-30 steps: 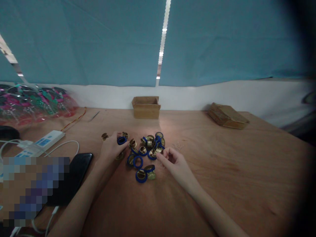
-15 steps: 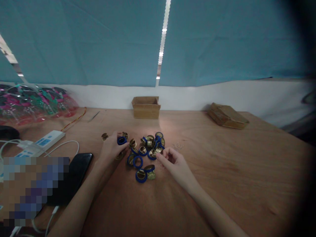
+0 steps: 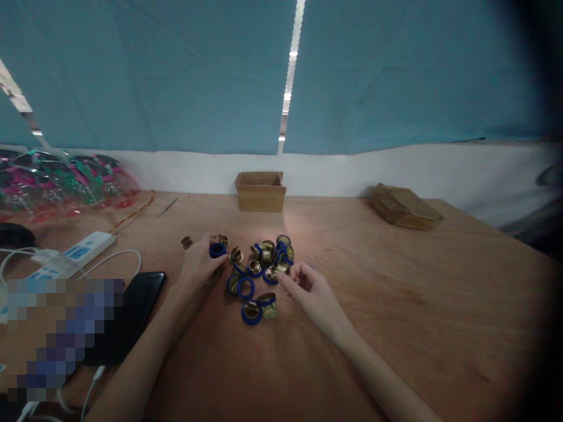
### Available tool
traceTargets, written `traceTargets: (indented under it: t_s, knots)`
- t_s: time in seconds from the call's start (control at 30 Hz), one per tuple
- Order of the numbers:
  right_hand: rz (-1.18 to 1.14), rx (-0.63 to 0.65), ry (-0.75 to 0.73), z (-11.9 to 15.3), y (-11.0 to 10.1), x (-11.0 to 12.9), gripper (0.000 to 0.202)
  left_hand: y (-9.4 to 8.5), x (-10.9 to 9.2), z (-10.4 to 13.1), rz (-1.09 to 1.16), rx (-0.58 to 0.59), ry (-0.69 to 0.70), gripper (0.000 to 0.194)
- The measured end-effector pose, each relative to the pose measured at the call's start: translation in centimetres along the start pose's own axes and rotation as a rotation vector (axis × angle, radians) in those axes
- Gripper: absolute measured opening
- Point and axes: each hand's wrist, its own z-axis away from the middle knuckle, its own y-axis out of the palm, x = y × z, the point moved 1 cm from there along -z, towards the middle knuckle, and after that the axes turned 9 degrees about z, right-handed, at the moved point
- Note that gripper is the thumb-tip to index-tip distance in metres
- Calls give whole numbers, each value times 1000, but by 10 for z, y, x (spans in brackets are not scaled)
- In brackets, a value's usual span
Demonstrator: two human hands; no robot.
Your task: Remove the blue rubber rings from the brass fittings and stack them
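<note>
Several brass-coloured round parts with blue rings lie in a loose pile (image 3: 255, 268) on the wooden table. My left hand (image 3: 203, 258) is at the pile's left side, its thumb and fingers closed round a blue ring (image 3: 217, 250). Near it lie loose brass pieces, one (image 3: 186, 242) to its left and one (image 3: 236, 254) to its right. At the right edge of the pile is my right hand (image 3: 308, 281), fingers pinched together; what they hold, if anything, is too small to name. Thin clear bits (image 3: 317, 259) lie just beyond that hand.
An open cardboard box (image 3: 261, 198) stands at the back, and a closed one (image 3: 407, 206) at the back right. To the left are a black phone (image 3: 132, 316), a white power strip (image 3: 73, 255) with cables, and plastic-wrapped items (image 3: 61, 184).
The blue ring in my left hand has tilted slightly. My right hand has hardly moved.
</note>
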Motion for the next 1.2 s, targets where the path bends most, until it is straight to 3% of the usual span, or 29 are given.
traceTargets:
  t_s: [1.07, 1.2]
  knots:
    - [-15, 12, 9, -1, 1, -3, 38, 2, 6, 0, 33, 0, 72, 41]
    - [-7, 15, -3, 0, 1, -4, 37, 2, 5, 1, -29, -20, 88, 48]
